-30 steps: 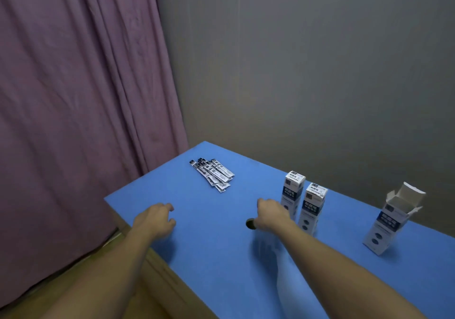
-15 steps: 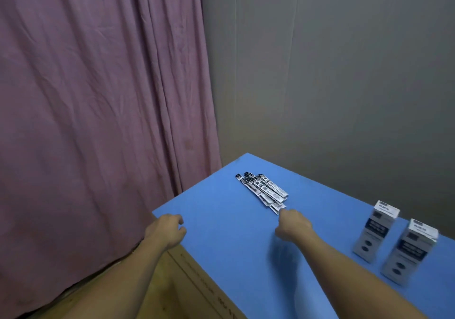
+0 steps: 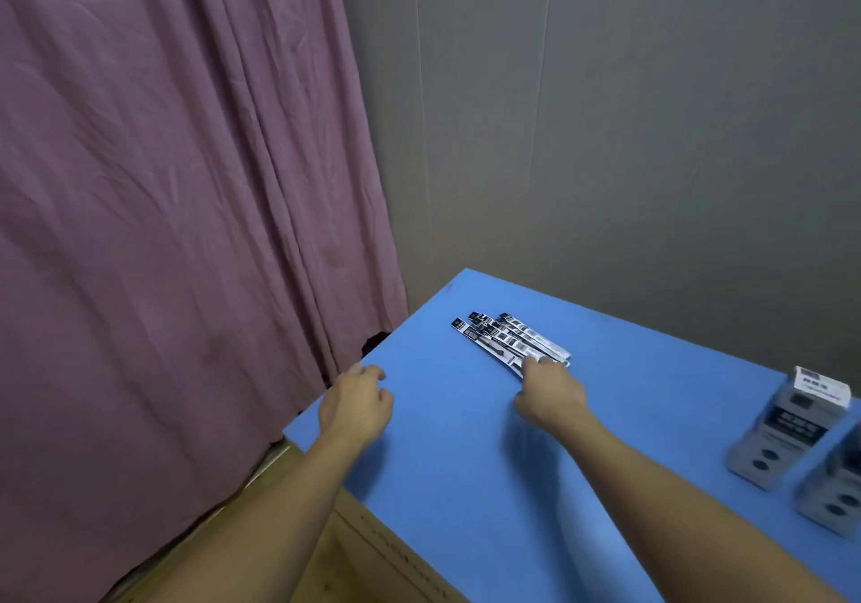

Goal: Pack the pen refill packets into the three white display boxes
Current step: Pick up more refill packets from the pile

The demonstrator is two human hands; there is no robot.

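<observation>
A small pile of several long black-and-white pen refill packets (image 3: pixel 505 339) lies near the far left corner of the blue table (image 3: pixel 466 462). My right hand (image 3: pixel 550 393) reaches onto the near end of the pile, its fingertips touching the packets; whether it grips one is hidden by the back of the hand. My left hand (image 3: pixel 356 404) rests with loosely curled fingers at the table's left edge and holds nothing. Two white display boxes stand shut at the right edge: one box (image 3: pixel 787 435) in full, a second box (image 3: pixel 834 490) partly cut off.
A mauve curtain (image 3: pixel 186 230) hangs at the left, close to the table's left edge. A grey wall (image 3: pixel 605 136) runs behind the table. Below the blue top a wooden table frame (image 3: pixel 372 556) shows.
My view has swung left, so the boxes slid to the right edge and the open third box left the frame. My right hand moved forward from the table's middle onto the packets.
</observation>
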